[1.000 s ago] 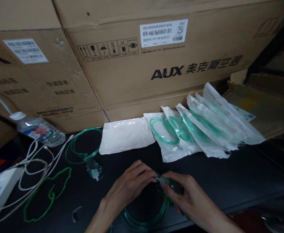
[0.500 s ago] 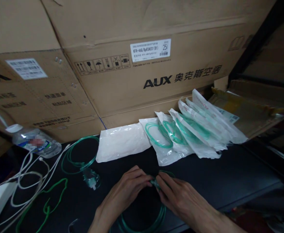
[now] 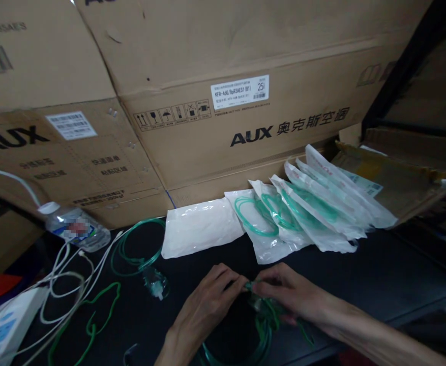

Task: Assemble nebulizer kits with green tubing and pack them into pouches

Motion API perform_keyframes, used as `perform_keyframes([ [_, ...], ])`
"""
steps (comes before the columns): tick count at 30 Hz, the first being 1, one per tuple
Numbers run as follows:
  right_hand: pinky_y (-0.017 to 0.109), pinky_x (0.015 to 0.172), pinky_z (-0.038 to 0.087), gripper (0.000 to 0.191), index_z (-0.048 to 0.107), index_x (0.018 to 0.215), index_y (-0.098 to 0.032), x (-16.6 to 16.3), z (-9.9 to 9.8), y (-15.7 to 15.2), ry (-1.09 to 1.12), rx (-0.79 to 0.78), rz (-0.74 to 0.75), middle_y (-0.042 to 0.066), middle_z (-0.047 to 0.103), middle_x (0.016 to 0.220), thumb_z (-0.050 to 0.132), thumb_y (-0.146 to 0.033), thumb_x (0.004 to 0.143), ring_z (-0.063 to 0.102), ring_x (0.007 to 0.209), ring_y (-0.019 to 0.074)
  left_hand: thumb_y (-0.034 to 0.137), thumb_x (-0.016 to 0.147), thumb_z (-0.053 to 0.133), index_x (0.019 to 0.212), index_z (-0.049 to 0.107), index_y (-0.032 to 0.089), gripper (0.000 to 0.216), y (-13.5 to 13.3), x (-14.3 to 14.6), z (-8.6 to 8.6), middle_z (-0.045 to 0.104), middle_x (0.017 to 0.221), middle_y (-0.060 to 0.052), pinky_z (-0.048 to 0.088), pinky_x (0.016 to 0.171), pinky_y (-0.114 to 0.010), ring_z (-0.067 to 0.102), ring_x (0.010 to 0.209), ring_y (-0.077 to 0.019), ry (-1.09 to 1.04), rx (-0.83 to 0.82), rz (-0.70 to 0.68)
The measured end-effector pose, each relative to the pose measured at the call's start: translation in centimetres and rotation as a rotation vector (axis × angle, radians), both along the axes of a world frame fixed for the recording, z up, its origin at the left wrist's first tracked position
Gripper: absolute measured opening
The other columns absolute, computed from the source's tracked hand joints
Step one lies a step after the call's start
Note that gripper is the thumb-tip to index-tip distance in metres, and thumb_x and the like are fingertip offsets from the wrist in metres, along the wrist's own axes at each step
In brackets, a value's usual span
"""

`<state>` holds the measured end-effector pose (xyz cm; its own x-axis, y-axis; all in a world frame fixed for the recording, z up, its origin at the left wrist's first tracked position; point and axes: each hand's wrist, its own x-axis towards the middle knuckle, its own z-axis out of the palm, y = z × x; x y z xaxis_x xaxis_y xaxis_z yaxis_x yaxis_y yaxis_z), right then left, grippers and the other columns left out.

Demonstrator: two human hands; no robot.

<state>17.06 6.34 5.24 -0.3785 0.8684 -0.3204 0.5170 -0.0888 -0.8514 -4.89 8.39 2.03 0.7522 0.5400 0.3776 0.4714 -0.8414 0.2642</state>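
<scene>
Starting at the left, we see a white power strip (image 3: 11,323) with pale cables (image 3: 57,297) tangled beside it, and a clear bottle (image 3: 78,231) lying tilted, its white cap towards the left. Near the cables a green strap (image 3: 93,330) lies loose; beyond it sit a green coil (image 3: 146,222) and, at its lower edge, a clear mask (image 3: 155,282). A white packet (image 3: 203,229) lies flat against the brown box (image 3: 192,147). In front of it, our left hand (image 3: 211,300) has its grip closed, fingertips pinching one side of the tube (image 3: 248,286). This tube is green, translucent and glossy; a short piece shows between our fingertips, low over the black counter (image 3: 383,274), while darker loops of it curve below and between our hands. A clear, cloudy part hangs there too, blurred. Our right hand (image 3: 293,292) pinches the other side, its grip also closed, with a thin green band (image 3: 305,333) trailing underneath. Behind, clear-fronted pouches (image 3: 314,208) overlap, leaning towards an open carton (image 3: 390,157) at the far right.
</scene>
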Motion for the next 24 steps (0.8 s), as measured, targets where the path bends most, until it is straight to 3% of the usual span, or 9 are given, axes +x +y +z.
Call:
perform_keyframes([
  [2, 0.023, 0.044, 0.042, 0.036, 0.066, 0.08, -0.017, -0.3, -0.8, -0.4, -0.071, 0.12, 0.014, -0.004, 0.054, 0.057, 0.046, -0.039, 0.101, 0.052, 0.047, 0.0121, 0.002, 0.096, 0.058, 0.114, 0.062, 0.016, 0.023, -0.1, 0.0, 0.0, 0.07, 0.099, -0.006, 0.06, 0.083, -0.038, 0.062, 0.092, -0.0232, 0.027, -0.031, 0.008],
  [5, 0.032, 0.069, 0.053, 0.017, 0.071, 0.091, -0.015, -0.8, -2.4, -1.6, -0.193, 0.347, 0.025, 0.009, 0.072, 0.087, 0.055, -0.02, 0.094, 0.07, 0.08, 0.0241, -0.007, 0.09, 0.054, 0.11, 0.063, 0.016, 0.033, -0.4, -0.1, 0.2, 0.069, 0.098, -0.005, 0.059, 0.087, -0.038, 0.061, 0.094, -0.0231, 0.04, -0.113, 0.023],
  [8, 0.039, 0.08, 0.056, 0.031, 0.069, 0.11, -0.013, -1.3, -3.9, -2.6, -0.264, 0.505, 0.076, 0.018, 0.072, 0.116, 0.055, -0.001, 0.085, 0.072, 0.096, 0.0305, -0.008, 0.088, 0.052, 0.1, 0.065, 0.016, 0.03, -0.7, 0.1, 0.4, 0.067, 0.093, -0.006, 0.059, 0.087, -0.04, 0.06, 0.091, -0.0232, 0.053, -0.185, 0.037],
  [11, 0.038, 0.079, 0.058, 0.046, 0.067, 0.114, -0.014, -1.4, -4.1, -2.8, -0.384, 0.694, 0.18, 0.019, 0.071, 0.123, 0.053, 0.011, 0.078, 0.074, 0.101, 0.0323, -0.007, 0.09, 0.051, 0.096, 0.067, 0.017, 0.029, -0.7, 0.4, 0.8, 0.068, 0.091, -0.005, 0.059, 0.086, -0.039, 0.061, 0.09, -0.023, 0.044, -0.246, 0.062],
  [14, 0.033, 0.064, 0.056, 0.031, 0.067, 0.109, -0.016, -1.1, -2.8, -2.3, -0.473, 0.784, 0.167, 0.012, 0.074, 0.105, 0.058, 0.002, 0.085, 0.076, 0.081, 0.0281, 0.001, 0.095, 0.057, 0.108, 0.071, 0.023, 0.029, -0.3, 0.1, 1.4, 0.071, 0.099, -0.004, 0.059, 0.089, -0.037, 0.064, 0.097, -0.0224, -0.043, -0.292, 0.105],
  [16, 0.03, 0.062, 0.054, 0.02, 0.068, 0.108, -0.019, -0.7, -1.5, -2.2, -0.429, 0.733, 0.08, 0.007, 0.074, 0.099, 0.058, -0.009, 0.093, 0.075, 0.074, 0.0233, 0.014, 0.097, 0.064, 0.122, 0.069, 0.027, 0.029, 0.0, -0.7, 1.7, 0.072, 0.114, -0.004, 0.057, 0.096, -0.039, 0.065, 0.108, -0.0235, -0.139, -0.296, 0.202],
  [19, 0.028, 0.072, 0.052, 0.015, 0.07, 0.096, -0.021, 0.2, -0.1, -2.5, -0.199, 0.508, -0.064, 0.004, 0.074, 0.094, 0.055, -0.021, 0.098, 0.074, 0.08, 0.0202, 0.033, 0.097, 0.066, 0.132, 0.064, 0.026, 0.035, -0.3, -2.7, 2.2, 0.069, 0.123, -0.008, 0.053, 0.102, -0.044, 0.065, 0.115, -0.0271, -0.204, -0.299, 0.465],
  [21, 0.029, 0.075, 0.049, 0.018, 0.07, 0.09, -0.021, 0.7, 0.2, -2.8, -0.062, 0.374, -0.125, 0.004, 0.074, 0.089, 0.055, -0.028, 0.098, 0.072, 0.083, 0.0209, 0.042, 0.094, 0.068, 0.131, 0.063, 0.022, 0.043, -1.1, -3.8, 2.3, 0.07, 0.12, -0.011, 0.053, 0.1, -0.046, 0.066, 0.114, -0.0308, -0.126, -0.346, 0.637],
  [24, 0.03, 0.073, 0.048, 0.021, 0.07, 0.089, -0.02, 1.0, -0.2, -3.3, -0.004, 0.308, -0.167, 0.005, 0.073, 0.086, 0.056, -0.035, 0.096, 0.07, 0.082, 0.0218, 0.046, 0.085, 0.074, 0.128, 0.064, 0.013, 0.056, -2.7, -4.2, 2.4, 0.068, 0.122, -0.018, 0.051, 0.098, -0.049, 0.066, 0.114, -0.0375, 0.102, -0.476, 0.826],
])
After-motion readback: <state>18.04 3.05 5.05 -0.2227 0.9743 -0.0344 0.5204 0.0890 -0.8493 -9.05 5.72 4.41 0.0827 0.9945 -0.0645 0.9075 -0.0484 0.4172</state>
